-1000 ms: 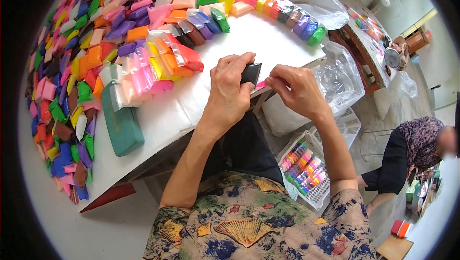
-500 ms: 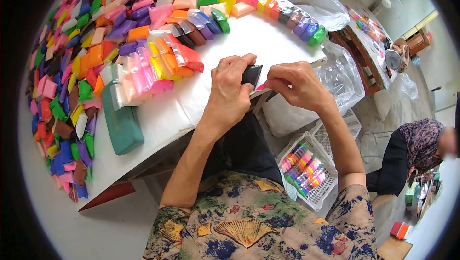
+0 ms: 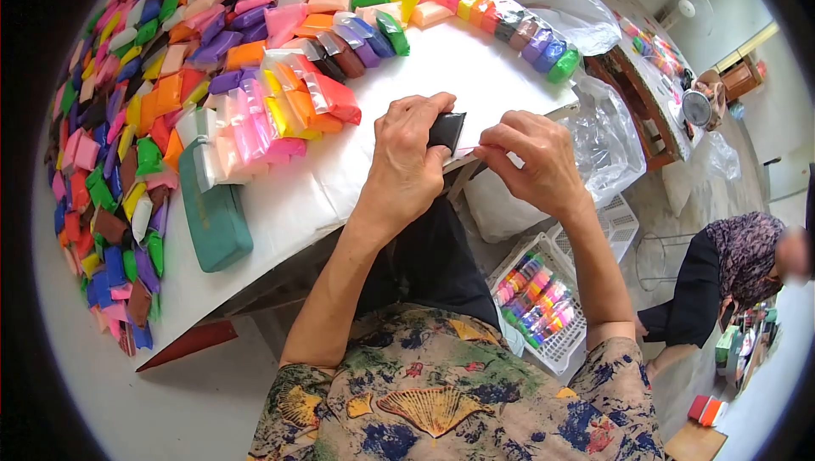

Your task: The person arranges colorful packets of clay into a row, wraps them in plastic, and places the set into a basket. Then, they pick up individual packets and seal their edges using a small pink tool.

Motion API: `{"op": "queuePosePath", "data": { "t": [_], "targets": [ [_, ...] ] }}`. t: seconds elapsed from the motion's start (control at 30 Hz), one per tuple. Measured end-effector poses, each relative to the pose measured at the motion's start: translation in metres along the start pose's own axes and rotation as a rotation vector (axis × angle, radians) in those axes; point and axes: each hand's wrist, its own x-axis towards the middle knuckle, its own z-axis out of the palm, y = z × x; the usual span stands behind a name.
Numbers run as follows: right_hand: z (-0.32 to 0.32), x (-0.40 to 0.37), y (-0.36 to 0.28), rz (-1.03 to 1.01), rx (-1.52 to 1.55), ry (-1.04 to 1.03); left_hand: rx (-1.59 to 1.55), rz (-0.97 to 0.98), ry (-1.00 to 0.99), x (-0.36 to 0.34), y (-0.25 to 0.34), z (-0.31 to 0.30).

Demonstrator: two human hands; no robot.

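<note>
My left hand (image 3: 410,145) is closed around a small black packet (image 3: 446,132), holding it over the front edge of the white table. Beside it, my right hand (image 3: 531,160) has thumb and fingers pinched together. A thin pinkish sliver (image 3: 464,152) shows between those fingertips and the packet; what it is, I cannot make out. To the left of my hands, overlapping pink, yellow, orange and red packets (image 3: 293,113) lie in a row. Behind them is another short row with brown, purple, blue and green packets (image 3: 348,55).
A large heap of coloured packets (image 3: 157,79) covers the table's left and back. A green case (image 3: 212,223) lies near the front edge. A clear sleeve of packets (image 3: 509,24) is at the back right. Below stands a white basket (image 3: 560,357); a person (image 3: 730,266) is at far right.
My right hand has moved slightly right, away from the black packet, and the pink bit at its fingertips now looks thinner and paler. My left hand stays nearly still.
</note>
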Motion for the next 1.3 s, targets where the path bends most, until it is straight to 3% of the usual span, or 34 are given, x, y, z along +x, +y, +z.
{"op": "queuePosePath", "data": {
  "t": [0.1,0.5,0.8,1.3],
  "targets": [
    [-0.004,-0.003,-0.004,0.038,-0.057,-0.057,-0.012,0.002,0.007,0.000,0.001,-0.001],
    [-0.006,-0.006,-0.004,0.026,-0.100,0.038,-0.019,0.017,0.013,-0.001,0.000,0.000],
    [-0.006,-0.010,-0.003,0.020,-0.160,0.033,0.069,0.143,-0.016,-0.002,-0.006,0.005],
    [-0.001,-0.012,-0.005,0.021,-0.148,0.048,0.094,0.109,-0.070,-0.002,-0.003,0.002]
  ]
}}
